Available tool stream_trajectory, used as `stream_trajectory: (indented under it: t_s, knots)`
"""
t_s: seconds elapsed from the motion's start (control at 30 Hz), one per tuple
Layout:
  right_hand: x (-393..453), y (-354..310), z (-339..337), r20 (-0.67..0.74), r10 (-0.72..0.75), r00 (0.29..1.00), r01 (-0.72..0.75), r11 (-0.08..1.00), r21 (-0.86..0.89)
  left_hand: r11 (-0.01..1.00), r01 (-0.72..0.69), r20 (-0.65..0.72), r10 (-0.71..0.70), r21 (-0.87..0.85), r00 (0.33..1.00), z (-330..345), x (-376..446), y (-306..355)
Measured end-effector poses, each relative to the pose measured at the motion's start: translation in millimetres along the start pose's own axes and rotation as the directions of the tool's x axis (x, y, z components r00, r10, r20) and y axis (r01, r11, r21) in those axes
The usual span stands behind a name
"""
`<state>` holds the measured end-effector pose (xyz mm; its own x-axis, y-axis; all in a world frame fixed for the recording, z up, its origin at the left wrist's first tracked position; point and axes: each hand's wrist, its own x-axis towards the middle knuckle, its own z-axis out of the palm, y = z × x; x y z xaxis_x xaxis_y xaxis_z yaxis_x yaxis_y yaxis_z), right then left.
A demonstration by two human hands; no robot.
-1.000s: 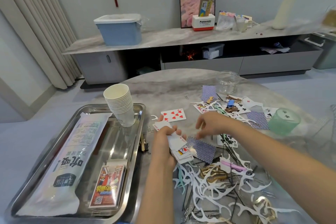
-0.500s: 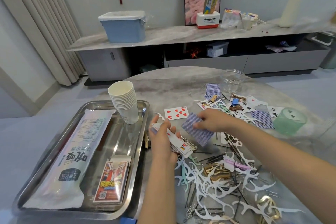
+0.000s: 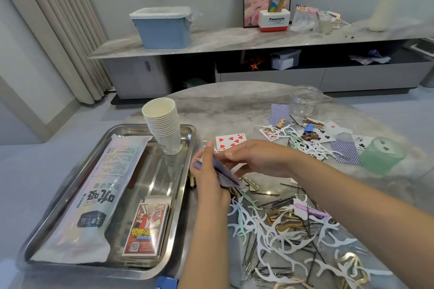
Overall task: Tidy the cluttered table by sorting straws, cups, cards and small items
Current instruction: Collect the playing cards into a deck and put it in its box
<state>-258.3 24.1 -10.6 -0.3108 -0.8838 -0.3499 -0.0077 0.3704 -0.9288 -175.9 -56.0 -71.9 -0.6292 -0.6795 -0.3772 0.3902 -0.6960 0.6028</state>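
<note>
Left hand (image 3: 209, 177) grips a stack of cards (image 3: 224, 175) over the table (image 3: 230, 105), just right of the metal tray (image 3: 185, 185). Right hand (image 3: 256, 157) rests on the stack, fingers fairly straight (can't tell if it's pinching a card). A seven of hearts (image 3: 230, 141) lies just behind, paper cups (image 3: 164, 124) stacked in the tray.
</note>
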Motion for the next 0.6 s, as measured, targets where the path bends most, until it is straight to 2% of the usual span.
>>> stream_trajectory:
  t_s: [0.1,0.17,0.23,0.3,0.33,0.4,0.47,0.57,0.6]
  knots:
    - [0,2,-6,0.066,0.028,0.997,-0.033,0.996,0.079,0.997,0.075,0.030,-0.075,-0.030,0.997,-3,-2,2]
    - [4,3,-10,0.068,0.019,0.997,-0.026,0.996,0.090,0.998,0.048,0.020,-0.047,-0.031,0.999,-4,0,2]
    - [15,6,-14,-0.066,-0.006,0.998,0.009,0.999,0.037,0.999,0.017,-0.049,-0.019,-0.038,0.999,-4,4,0]
    - [34,19,-24,-0.307,-0.087,0.948,0.010,0.970,-0.244,0.998,0.011,-0.127,-0.018,-0.057,0.992,-1,3,0]
    - [43,28,-31,-0.376,-0.137,0.916,-0.048,0.895,-0.443,0.997,0.015,-0.129,-0.025,-0.074,0.991,0,3,1]
    - [59,48,-36,-0.363,-0.148,0.920,-0.189,0.644,-0.741,0.996,0.020,-0.117,-0.030,-0.082,0.993,-1,3,4]
    - [64,62,-37,-0.322,-0.102,0.941,-0.246,0.447,-0.860,0.998,0.025,-0.110,-0.032,-0.063,0.993,-2,4,6]
    - [56,57,-37,-0.312,-0.216,0.925,-0.258,0.243,-0.935,0.998,0.024,-0.099,-0.030,-0.056,0.995,-2,5,7]
    - [52,52,-38,-0.319,-0.236,0.918,-0.274,0.205,-0.940,0.998,0.029,-0.095,-0.034,-0.057,0.995,-2,3,7]
